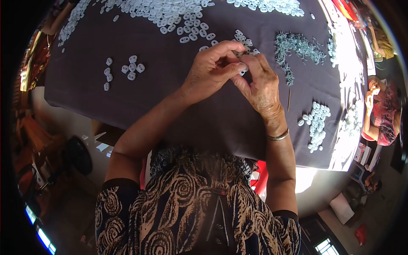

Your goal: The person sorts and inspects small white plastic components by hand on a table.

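Above the table's near middle, my left hand (212, 68) and my right hand (261, 83) meet, fingertips pinched together. Between them a bit of a small white oval plastic piece (242, 73) shows; the rest is covered by my fingers. Just beyond the fingertips lies a small cluster of similar white pieces (239, 36), partly hidden by my hands. Each loose piece looks oval with two holes. Right of my right hand is a heap of tiny thin grey-green bits (299, 47), too small to name for sure. A thin brown stick (289, 100) lies beside my right wrist.
A dark cloth (161, 55) covers the table. White ovals form a large heap (157, 10) at the far side, small groups at left (132, 67), and a pile (318, 125) at right. Another person (382, 110) sits beyond the right edge. A black round fan-like object (79, 155) stands lower left.
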`<state>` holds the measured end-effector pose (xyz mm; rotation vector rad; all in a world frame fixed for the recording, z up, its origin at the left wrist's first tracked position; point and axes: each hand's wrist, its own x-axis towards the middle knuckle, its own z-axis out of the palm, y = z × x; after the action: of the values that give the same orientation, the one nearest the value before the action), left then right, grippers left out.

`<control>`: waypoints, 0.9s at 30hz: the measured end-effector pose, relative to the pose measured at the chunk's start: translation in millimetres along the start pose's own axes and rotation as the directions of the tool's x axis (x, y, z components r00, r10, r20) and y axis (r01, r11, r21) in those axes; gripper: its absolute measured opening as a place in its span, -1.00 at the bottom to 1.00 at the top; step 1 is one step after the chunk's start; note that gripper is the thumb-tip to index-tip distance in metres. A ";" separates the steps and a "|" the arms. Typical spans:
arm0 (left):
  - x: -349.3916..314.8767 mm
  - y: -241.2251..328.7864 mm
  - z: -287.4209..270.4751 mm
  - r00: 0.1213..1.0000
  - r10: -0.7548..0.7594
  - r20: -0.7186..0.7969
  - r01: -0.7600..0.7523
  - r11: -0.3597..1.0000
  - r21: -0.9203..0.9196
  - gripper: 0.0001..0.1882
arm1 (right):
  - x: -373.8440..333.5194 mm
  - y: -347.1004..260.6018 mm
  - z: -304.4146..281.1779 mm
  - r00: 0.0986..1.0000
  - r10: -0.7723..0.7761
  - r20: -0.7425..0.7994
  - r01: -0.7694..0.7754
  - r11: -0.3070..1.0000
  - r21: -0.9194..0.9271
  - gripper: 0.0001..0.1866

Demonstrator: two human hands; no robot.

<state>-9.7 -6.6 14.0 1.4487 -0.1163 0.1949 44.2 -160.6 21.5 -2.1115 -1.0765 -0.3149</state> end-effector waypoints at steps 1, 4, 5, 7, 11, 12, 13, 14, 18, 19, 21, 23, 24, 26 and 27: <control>0.0 -2.8 -0.9 1.000 -0.001 0.001 0.001 1.000 -0.001 -0.68 | -0.4 2.2 1.0 0.997 -0.068 0.037 0.072 0.991 -0.109 -0.62; 0.0 -9.8 -3.2 0.998 -0.046 0.047 0.047 0.999 -0.021 -0.69 | -3.2 0.3 -1.6 0.995 -0.013 0.102 0.030 0.986 -0.165 -0.67; -0.2 -9.1 -3.1 0.996 -0.046 0.078 0.048 0.999 -0.025 -0.70 | -4.2 0.9 -1.9 0.995 -0.012 0.100 0.028 0.986 -0.165 -0.67; -0.6 -7.5 -2.1 0.992 -0.052 0.111 0.056 0.998 -0.033 -0.71 | -7.4 3.0 -2.0 0.992 0.029 0.126 -0.024 0.999 -0.037 -0.74; -2.1 -4.5 1.8 0.995 -0.028 0.092 0.030 0.999 -0.025 -0.74 | -8.7 4.3 0.2 0.989 0.023 0.146 -0.022 1.000 -0.010 -0.76; -2.2 -4.9 3.3 0.997 0.007 0.075 -0.004 1.000 -0.031 -0.74 | -9.5 4.5 0.8 0.990 0.027 0.136 -0.026 1.000 -0.012 -0.76; -2.6 -4.7 4.1 0.997 0.005 0.078 -0.002 0.999 -0.032 -0.74 | -10.3 4.3 1.2 0.992 0.031 0.126 -0.030 0.999 -0.014 -0.76; -3.1 -4.3 4.8 0.997 0.008 0.078 -0.006 1.000 -0.031 -0.74 | -10.4 3.6 1.2 0.991 0.036 0.125 -0.034 0.999 -0.016 -0.76; -6.1 -7.4 7.0 0.999 0.034 0.042 -0.032 0.998 -0.047 -0.74 | -10.8 4.3 5.6 0.998 -0.009 0.066 0.010 1.000 -0.018 -0.73; -6.6 -6.9 7.3 0.998 0.031 0.046 -0.029 0.998 -0.048 -0.74 | -10.8 5.7 6.9 0.998 -0.041 0.044 0.043 0.998 -0.038 -0.70; -8.3 -5.2 7.4 0.999 -0.002 0.051 0.004 0.999 -0.054 -0.74 | -10.6 5.5 7.1 0.998 -0.053 0.041 0.054 0.998 -0.034 -0.71; -8.3 -6.6 7.5 0.999 -0.027 0.038 0.029 0.998 -0.047 -0.74 | -12.4 6.1 7.7 0.997 -0.063 0.039 0.064 0.997 -0.030 -0.71; -7.8 -7.1 7.3 0.999 -0.047 0.022 0.048 0.998 -0.038 -0.74 | -13.2 6.6 8.4 0.998 -0.042 0.051 0.043 0.999 -0.013 -0.73; -7.8 -6.3 7.6 0.998 -0.061 0.027 0.062 0.998 -0.033 -0.74 | -14.4 7.8 10.0 0.998 -0.016 0.062 0.016 1.000 0.004 -0.74; -8.1 -5.9 7.8 0.997 -0.069 0.027 0.070 0.997 -0.027 -0.74 | -14.5 8.3 10.5 0.998 -0.019 0.064 0.019 1.000 0.005 -0.74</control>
<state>-16.2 -15.5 7.6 1.4260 -0.0896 0.1167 40.6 -165.0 2.7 -2.1214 -1.1344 -0.2553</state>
